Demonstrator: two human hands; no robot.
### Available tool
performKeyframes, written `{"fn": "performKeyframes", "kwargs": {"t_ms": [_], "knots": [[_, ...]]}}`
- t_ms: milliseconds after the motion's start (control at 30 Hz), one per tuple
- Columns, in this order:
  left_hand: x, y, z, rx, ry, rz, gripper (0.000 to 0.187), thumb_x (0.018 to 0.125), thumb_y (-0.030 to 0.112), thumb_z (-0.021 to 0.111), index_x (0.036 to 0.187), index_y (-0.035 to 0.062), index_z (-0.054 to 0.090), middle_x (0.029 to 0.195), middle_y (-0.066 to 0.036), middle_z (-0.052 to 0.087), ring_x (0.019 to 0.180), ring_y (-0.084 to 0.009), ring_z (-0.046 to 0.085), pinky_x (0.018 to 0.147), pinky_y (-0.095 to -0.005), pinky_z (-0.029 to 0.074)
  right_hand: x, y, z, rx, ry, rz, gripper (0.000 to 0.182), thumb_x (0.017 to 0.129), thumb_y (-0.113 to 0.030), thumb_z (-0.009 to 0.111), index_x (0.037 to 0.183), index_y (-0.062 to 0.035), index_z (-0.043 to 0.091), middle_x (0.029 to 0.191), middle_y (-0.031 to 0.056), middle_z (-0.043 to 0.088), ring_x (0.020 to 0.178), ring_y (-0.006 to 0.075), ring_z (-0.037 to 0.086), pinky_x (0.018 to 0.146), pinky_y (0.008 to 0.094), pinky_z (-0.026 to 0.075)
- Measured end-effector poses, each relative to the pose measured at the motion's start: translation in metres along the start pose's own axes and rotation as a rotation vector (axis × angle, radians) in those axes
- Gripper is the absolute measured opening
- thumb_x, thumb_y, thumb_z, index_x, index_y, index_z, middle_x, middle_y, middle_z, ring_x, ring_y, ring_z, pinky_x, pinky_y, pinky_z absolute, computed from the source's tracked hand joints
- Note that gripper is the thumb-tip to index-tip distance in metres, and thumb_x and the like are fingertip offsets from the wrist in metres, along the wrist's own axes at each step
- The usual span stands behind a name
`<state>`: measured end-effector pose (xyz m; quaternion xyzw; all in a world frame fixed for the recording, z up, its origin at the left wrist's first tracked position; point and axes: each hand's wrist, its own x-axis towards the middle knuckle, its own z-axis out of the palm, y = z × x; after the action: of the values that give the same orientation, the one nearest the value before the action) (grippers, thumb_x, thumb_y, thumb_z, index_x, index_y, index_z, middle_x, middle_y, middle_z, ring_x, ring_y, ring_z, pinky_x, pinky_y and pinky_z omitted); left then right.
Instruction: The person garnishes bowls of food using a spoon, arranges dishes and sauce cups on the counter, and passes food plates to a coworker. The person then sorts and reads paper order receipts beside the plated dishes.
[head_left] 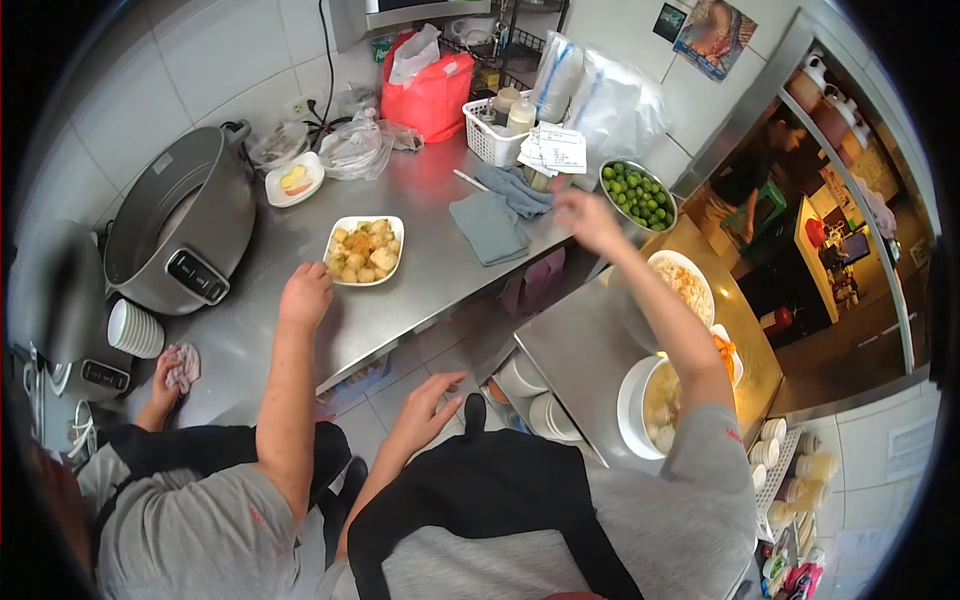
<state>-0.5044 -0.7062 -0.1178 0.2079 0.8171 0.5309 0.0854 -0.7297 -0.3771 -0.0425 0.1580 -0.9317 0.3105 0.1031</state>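
Note:
My right hand (592,222) reaches over the counter's right end, beside the blue-grey cloths (490,225) and below the paper slips (553,149). Its fingers are curled together, and what they hold, if anything, cannot be made out. Near it is a metal bowl of green citrus fruits (637,196). My left hand (424,412) hangs above the floor gap in front of me, fingers spread, holding nothing. Under my right forearm stand a bowl of shredded food (683,286) and a white bowl of soup (661,408).
A co-worker at left has one hand (308,292) beside a square bowl of potato-like pieces (364,251) and another on a crumpled cloth (183,368). A large cooker (178,225), stacked cups (134,329), a red bag (428,95) and a white basket (494,138) stand around.

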Motion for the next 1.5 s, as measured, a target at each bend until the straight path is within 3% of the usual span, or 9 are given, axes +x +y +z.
{"fn": "performKeyframes", "kwargs": {"t_ms": [233,400,667,733,900,1067,1267,1367,1500], "knots": [[0.048,0.01,-0.03,0.009,0.197,-0.101,0.03,0.079,0.006,0.056,0.109,0.0014,0.054,0.099,-0.014,0.059,0.093,-0.0259,0.058,0.081,-0.0317,0.044,0.123,0.086,-0.031,-0.237,0.359,0.014,0.034,0.065,-0.015,0.069,0.094,-0.0014,0.059,0.096,0.0166,0.057,0.091,0.0327,0.054,0.081,0.0383,0.043],[0.067,0.01,-0.049,-0.001,0.22,-0.171,0.031,0.078,0.005,0.056,0.109,0.0005,0.053,0.099,-0.014,0.06,0.093,-0.0255,0.058,0.082,-0.0321,0.043,0.135,0.086,-0.023,-0.333,0.327,-0.174,0.043,0.064,-0.017,0.071,0.101,-0.0038,0.053,0.101,0.0119,0.052,0.098,0.0303,0.048,0.083,0.0372,0.04],[0.11,0.009,-0.084,0.002,0.086,-0.134,0.031,0.079,0.002,0.055,0.11,0.0015,0.053,0.099,-0.014,0.06,0.095,-0.0238,0.058,0.083,-0.031,0.043,0.148,0.093,-0.031,-0.244,0.319,-0.235,0.014,0.078,-0.014,0.06,0.085,-0.0022,0.057,0.08,0.014,0.057,0.083,0.0308,0.054,0.073,0.0384,0.043],[0.119,0.022,-0.094,-0.047,0.058,-0.203,0.031,0.083,0.002,0.051,0.114,0.0003,0.05,0.105,-0.011,0.06,0.1,-0.0174,0.056,0.084,-0.0248,0.043,0.153,0.094,-0.032,-0.223,0.351,-0.235,0.014,0.079,-0.013,0.059,0.086,-0.0019,0.056,0.079,0.015,0.058,0.079,0.0316,0.055,0.07,0.0388,0.044],[0.135,0.013,-0.109,-0.003,0.093,-0.163,0.035,0.082,0.003,0.051,0.116,-0.0002,0.049,0.106,-0.012,0.06,0.101,-0.0188,0.055,0.087,-0.0288,0.041,0.153,0.09,-0.029,-0.083,0.414,-0.184,0.012,0.081,-0.01,0.056,0.09,-0.002,0.053,0.079,0.0172,0.06,0.074,0.0338,0.058,0.063,0.04,0.045],[0.156,0.008,-0.106,-0.054,0.098,-0.121,0.033,0.081,0.003,0.052,0.113,0.0005,0.051,0.102,-0.012,0.06,0.096,-0.0202,0.057,0.083,-0.0294,0.043,0.144,0.091,-0.028,-0.365,0.314,-0.239,0.014,0.077,-0.002,0.051,0.091,-0.0047,0.053,0.094,0.0134,0.057,0.078,0.0342,0.058,0.066,0.0395,0.047],[0.173,0.009,-0.092,-0.071,0.024,-0.057,0.03,0.081,0.005,0.054,0.11,0.0017,0.053,0.099,-0.012,0.06,0.09,-0.0211,0.059,0.078,-0.0297,0.046,0.128,0.085,-0.024,-0.373,0.248,-0.277,0.023,0.075,-0.001,0.049,0.097,-0.0065,0.057,0.106,0.0118,0.053,0.087,0.0331,0.056,0.071,0.0388,0.047],[0.168,0.001,-0.09,-0.087,-0.051,-0.026,0.03,0.081,0.006,0.053,0.111,0.0016,0.053,0.098,-0.013,0.06,0.089,-0.0223,0.059,0.077,-0.0309,0.046,0.121,0.081,-0.018,-0.41,0.189,-0.253,0.025,0.08,-0.015,0.054,0.103,-0.0048,0.056,0.112,0.0162,0.051,0.099,0.0334,0.052,0.082,0.038,0.044],[0.161,-0.01,-0.087,-0.09,-0.096,0.011,0.031,0.082,0.011,0.054,0.111,0.0015,0.052,0.097,-0.015,0.06,0.086,-0.0244,0.059,0.075,-0.033,0.047,0.118,0.071,-0.01,-0.435,0.193,-0.31,0.038,0.072,-0.024,0.067,0.102,-0.0033,0.056,0.112,0.0158,0.051,0.101,0.0322,0.051,0.084,0.0373,0.043]]}}
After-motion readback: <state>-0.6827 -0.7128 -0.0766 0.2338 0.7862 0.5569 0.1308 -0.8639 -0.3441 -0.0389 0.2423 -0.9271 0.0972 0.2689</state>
